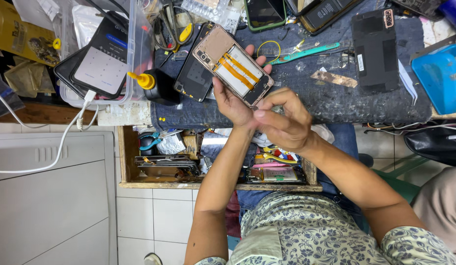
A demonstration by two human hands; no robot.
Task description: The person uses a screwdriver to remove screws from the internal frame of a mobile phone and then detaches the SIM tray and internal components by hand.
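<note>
My left hand (233,100) holds an opened phone (236,65) from below, over a denim-covered bench (336,100). The phone has a gold frame, its back is off, and orange flex cables run across its white inside. My right hand (286,120) sits at the phone's near corner, its thumb and curled fingers pinched together against the edge. Whatever lies between those fingertips is hidden.
A black back panel (193,73) and a black bottle with a yellow nozzle (156,84) lie left of the phone. A teal tool (306,51), a black cover (375,49) and a blue tray (441,81) sit to the right. A lit phone (103,59) rests in a clear box. An open drawer (213,169) holds parts.
</note>
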